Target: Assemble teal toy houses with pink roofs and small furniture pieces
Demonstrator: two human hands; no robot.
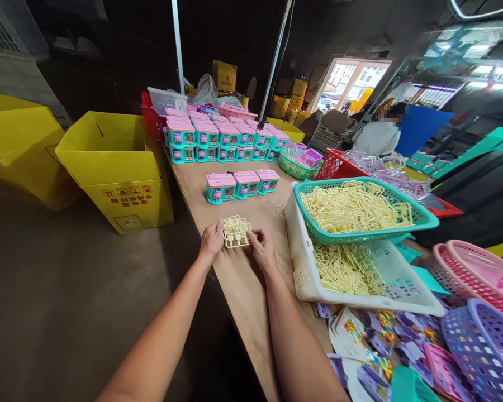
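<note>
A pale yellow plastic parts frame (237,232), a sprue with small molded pieces inside its border, is held flat just above the table's near edge. My left hand (212,242) pinches its left side between thumb and fingers. At its right side, my right hand (262,249) grips the edge with curled fingers. Beyond the frame, three small pink-lidded teal toy boxes (246,185) stand in a row. To my right, a green basket (423,219) heaped with similar yellow frames rests on a white crate (302,279) that holds more of them.
Stacked pink-and-teal boxes (205,134) cover the table's far end. Open yellow cartons (121,167) stand on the floor at left. A round green basket (295,167), a red crate (333,163), purple pieces (411,352) and a purple basket (469,335) lie rightward. A person (377,137) sits farther back.
</note>
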